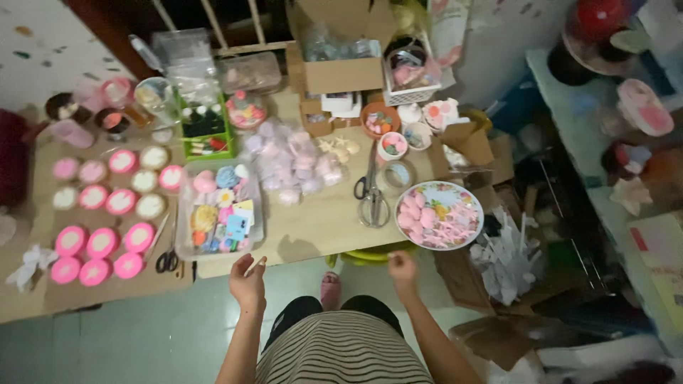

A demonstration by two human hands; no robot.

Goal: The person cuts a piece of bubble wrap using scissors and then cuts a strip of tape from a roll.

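My left hand hovers just off the near edge of the wooden table, fingers loosely apart, below a clear tray of small colourful trinkets. It may pinch something tiny and pale, too small to tell. My right hand is lightly curled with nothing visible in it, near a round flowered plate of pink pieces. Large scissors and a tape roll lie between the two.
Rows of pink and white round containers cover the left board, with small scissors beside them. Bagged pastel pieces, a green box, small bowls, cardboard boxes and a white basket stand behind. Clutter fills the floor at right.
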